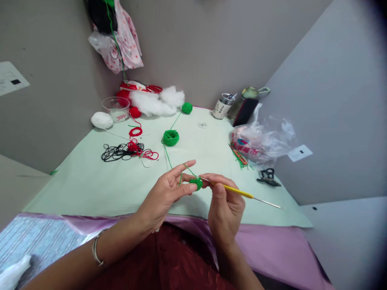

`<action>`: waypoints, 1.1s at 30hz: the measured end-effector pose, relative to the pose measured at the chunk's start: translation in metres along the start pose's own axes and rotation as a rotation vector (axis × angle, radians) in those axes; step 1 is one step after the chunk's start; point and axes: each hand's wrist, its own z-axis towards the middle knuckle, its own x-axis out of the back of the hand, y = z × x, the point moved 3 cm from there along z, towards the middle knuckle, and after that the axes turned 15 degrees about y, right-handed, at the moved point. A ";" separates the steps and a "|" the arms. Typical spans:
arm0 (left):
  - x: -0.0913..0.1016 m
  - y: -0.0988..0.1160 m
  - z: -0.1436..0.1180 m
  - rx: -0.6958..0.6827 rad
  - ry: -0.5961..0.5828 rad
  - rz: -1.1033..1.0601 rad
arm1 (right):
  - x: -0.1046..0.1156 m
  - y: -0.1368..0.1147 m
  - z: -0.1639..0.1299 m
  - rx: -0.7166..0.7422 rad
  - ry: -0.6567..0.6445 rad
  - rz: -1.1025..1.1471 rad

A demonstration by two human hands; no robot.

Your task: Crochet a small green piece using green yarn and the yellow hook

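My left hand (171,187) pinches a small round green crochet piece (196,184) between thumb and fingers. A strand of green yarn runs over its raised index finger. My right hand (226,203) grips a crochet hook (234,190) by its yellow handle, with the metal tip at the top edge of the green piece. The hook's other thin metal end points out to the right. From my left hand the strand leads back to a green yarn ball (171,137) on the pale cloth, and a smaller green ball (187,108) lies farther back.
To the left lie tangled black cord (116,153), red yarn (133,146), a white yarn ball (102,120) and a clear plastic tub (116,108). White stuffing (151,103) sits at the back. On the right are a pen can (221,108), phone (246,112), plastic bag (263,139) and black hair claw (268,177).
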 end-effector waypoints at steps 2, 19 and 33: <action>-0.001 -0.001 0.001 0.002 0.001 0.011 | 0.000 0.001 0.000 -0.008 -0.006 0.005; 0.006 -0.005 0.004 0.022 0.011 0.031 | 0.011 -0.008 0.009 -0.007 0.111 0.019; 0.004 -0.002 0.001 0.013 -0.001 0.058 | 0.003 -0.013 0.008 0.091 0.021 -0.037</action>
